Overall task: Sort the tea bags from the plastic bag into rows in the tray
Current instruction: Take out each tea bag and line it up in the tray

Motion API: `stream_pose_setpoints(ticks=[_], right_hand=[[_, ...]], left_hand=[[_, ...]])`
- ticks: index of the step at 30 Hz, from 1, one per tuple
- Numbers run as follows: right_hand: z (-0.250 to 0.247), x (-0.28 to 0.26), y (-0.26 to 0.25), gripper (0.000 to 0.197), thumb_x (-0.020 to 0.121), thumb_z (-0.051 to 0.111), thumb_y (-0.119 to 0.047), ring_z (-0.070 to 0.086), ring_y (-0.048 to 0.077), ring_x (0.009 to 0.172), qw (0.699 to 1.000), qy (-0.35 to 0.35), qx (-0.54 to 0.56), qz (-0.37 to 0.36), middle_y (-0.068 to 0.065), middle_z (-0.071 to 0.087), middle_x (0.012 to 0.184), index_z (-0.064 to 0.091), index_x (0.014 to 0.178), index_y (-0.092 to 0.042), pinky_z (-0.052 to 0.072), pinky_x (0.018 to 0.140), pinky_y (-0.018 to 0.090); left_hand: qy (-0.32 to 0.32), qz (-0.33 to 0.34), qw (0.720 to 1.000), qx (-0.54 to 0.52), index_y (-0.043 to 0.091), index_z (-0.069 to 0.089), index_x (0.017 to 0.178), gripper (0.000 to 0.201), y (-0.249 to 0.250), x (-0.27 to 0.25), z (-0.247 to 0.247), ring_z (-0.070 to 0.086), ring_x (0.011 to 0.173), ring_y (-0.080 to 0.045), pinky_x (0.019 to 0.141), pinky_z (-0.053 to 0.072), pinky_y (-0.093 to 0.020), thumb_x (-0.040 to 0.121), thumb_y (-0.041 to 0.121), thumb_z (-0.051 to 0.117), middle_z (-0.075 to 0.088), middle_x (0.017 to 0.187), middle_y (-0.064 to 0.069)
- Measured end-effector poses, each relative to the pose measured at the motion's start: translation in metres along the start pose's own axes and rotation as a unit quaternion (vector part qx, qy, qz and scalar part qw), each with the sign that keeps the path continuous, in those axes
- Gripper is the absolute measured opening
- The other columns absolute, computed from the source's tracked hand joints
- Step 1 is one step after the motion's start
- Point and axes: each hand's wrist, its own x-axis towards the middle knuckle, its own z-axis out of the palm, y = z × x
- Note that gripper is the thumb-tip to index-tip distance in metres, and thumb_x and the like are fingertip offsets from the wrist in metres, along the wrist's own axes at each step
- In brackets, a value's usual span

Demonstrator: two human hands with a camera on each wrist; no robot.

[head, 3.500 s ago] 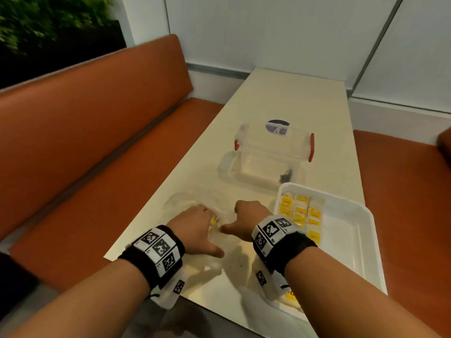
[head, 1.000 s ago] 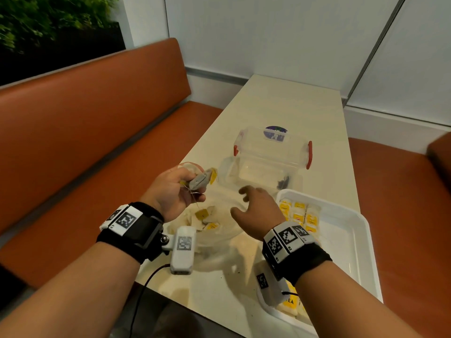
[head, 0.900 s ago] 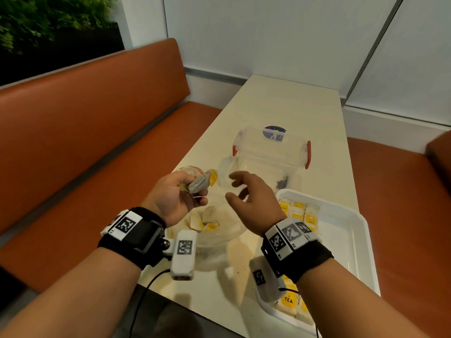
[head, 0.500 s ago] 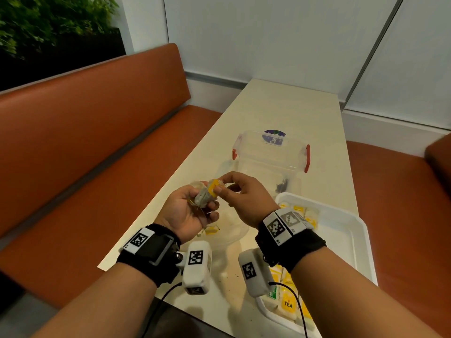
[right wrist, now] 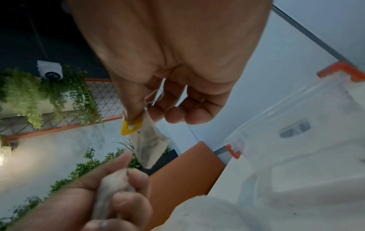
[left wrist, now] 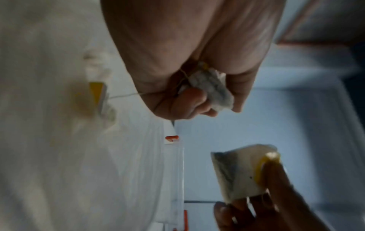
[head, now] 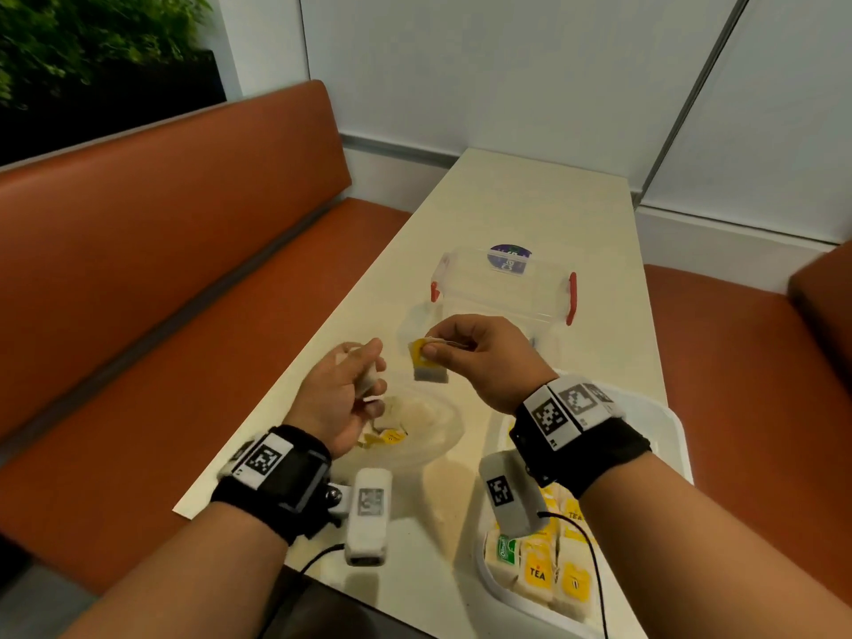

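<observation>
Thumb and forefinger of my right hand [head: 432, 349] pinch a tea bag [head: 429, 367] by its yellow tag, and it hangs above the table; the right wrist view shows this tea bag [right wrist: 150, 144] dangling. Just to its left, my left hand [head: 369, 381] grips another crumpled tea bag [left wrist: 211, 89], whose string runs to a yellow tag [left wrist: 95, 96]. Below both hands lies the clear plastic bag [head: 428, 435] with a few tea bags [head: 383, 436] inside. The white tray [head: 671, 435] at the right holds rows of yellow-tagged tea bags [head: 539, 575], partly hidden by my right wrist.
A clear storage box [head: 505, 288] with red latches stands on its lid behind the hands. The cream table [head: 530, 200] is narrow, with orange benches [head: 193, 279] on both sides. Camera cables hang near the front table edge.
Half a second ago my right fingers met the tea bags in my left hand. Now the right hand has drawn one tea bag away to the right, and the hands are apart.
</observation>
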Motion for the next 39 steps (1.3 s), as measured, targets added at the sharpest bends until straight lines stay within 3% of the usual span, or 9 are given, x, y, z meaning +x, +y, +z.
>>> stream_pose_setpoints(ticks=[5,10,15,21,26,29,31,34,39], right_hand=[[-0.026,-0.017,0.001,0.003,0.085,0.070,-0.029,0.065,0.009,0.085,1.000,-0.005,-0.019,-0.009,-0.011,0.071,0.084,0.072,0.086,-0.029,0.052,0.081,0.029],[-0.046,-0.042,0.013,0.008,0.084,0.071,-0.033,0.067,0.015,0.084,0.998,0.057,0.014,-0.017,-0.007,0.073,0.085,0.073,0.090,-0.028,0.053,0.078,0.034],[-0.055,-0.070,0.031,0.008,0.089,0.065,-0.026,0.055,-0.003,0.060,0.996,0.084,0.013,0.017,-0.019,0.062,0.062,0.068,0.083,-0.025,0.043,0.062,0.019],[-0.061,-0.087,0.054,0.011,0.093,0.060,-0.017,0.052,0.001,0.057,0.989,0.125,0.054,0.053,-0.009,0.059,0.065,0.067,0.084,-0.015,0.042,0.056,0.016],[-0.081,-0.076,0.119,0.024,0.095,0.053,-0.015,0.045,0.019,0.058,0.932,0.263,0.123,0.215,0.005,0.048,0.064,0.052,0.071,-0.018,0.040,0.054,0.033],[-0.090,-0.066,0.153,0.020,0.096,0.049,-0.017,0.043,0.022,0.052,0.899,0.303,0.109,0.297,0.009,0.047,0.067,0.052,0.077,-0.015,0.043,0.055,0.034],[-0.092,-0.060,0.173,0.013,0.096,0.048,-0.020,0.056,0.028,0.064,0.886,0.298,0.052,0.351,0.012,0.055,0.079,0.057,0.090,-0.013,0.055,0.069,0.041],[-0.091,-0.056,0.198,0.018,0.092,0.049,-0.021,0.063,0.037,0.092,0.877,0.287,-0.033,0.384,0.014,0.063,0.100,0.063,0.099,-0.011,0.054,0.084,0.049],[-0.084,-0.053,0.211,0.021,0.093,0.046,-0.017,0.063,0.032,0.079,0.881,0.226,-0.080,0.407,0.012,0.058,0.077,0.055,0.074,-0.015,0.055,0.078,0.042]], left_hand=[[-0.141,0.119,0.926,0.330,0.021,0.067,0.106,0.020,0.019,-0.017,0.032,0.050,0.053,-0.006,0.046,0.039,-0.024,0.087,0.016,0.068,0.057,0.076,-0.003],[-0.173,0.158,0.893,0.384,0.014,0.071,0.091,0.010,0.008,-0.024,0.062,0.049,0.049,-0.003,0.048,0.040,-0.022,0.090,0.022,0.065,0.054,0.061,0.003],[-0.194,0.159,0.893,0.373,0.004,0.068,0.090,0.017,-0.005,-0.031,0.084,0.042,0.044,-0.005,0.046,0.036,-0.019,0.090,0.021,0.065,0.049,0.049,0.011],[-0.193,0.134,0.891,0.387,0.008,0.070,0.088,0.008,-0.017,-0.032,0.092,0.044,0.042,-0.001,0.045,0.036,-0.014,0.089,0.016,0.066,0.052,0.048,0.014],[-0.155,0.114,0.895,0.403,0.015,0.071,0.084,0.005,-0.014,-0.025,0.075,0.053,0.050,-0.002,0.048,0.040,-0.024,0.087,0.018,0.069,0.054,0.058,0.009],[-0.138,0.100,0.899,0.404,0.011,0.070,0.087,0.006,-0.013,-0.020,0.068,0.049,0.040,-0.001,0.040,0.036,-0.017,0.088,0.017,0.068,0.053,0.058,0.006],[-0.133,0.092,0.901,0.402,0.012,0.070,0.087,0.006,-0.012,-0.016,0.063,0.048,0.038,-0.001,0.037,0.034,-0.014,0.089,0.017,0.067,0.053,0.054,0.009],[-0.131,0.081,0.903,0.401,0.014,0.070,0.086,0.006,-0.013,-0.009,0.056,0.049,0.040,-0.002,0.039,0.036,-0.015,0.089,0.018,0.067,0.054,0.049,0.012],[-0.124,0.051,0.913,0.385,0.013,0.071,0.086,0.005,-0.015,-0.001,0.047,0.045,0.045,-0.004,0.045,0.038,-0.024,0.087,0.017,0.068,0.052,0.055,0.008]])
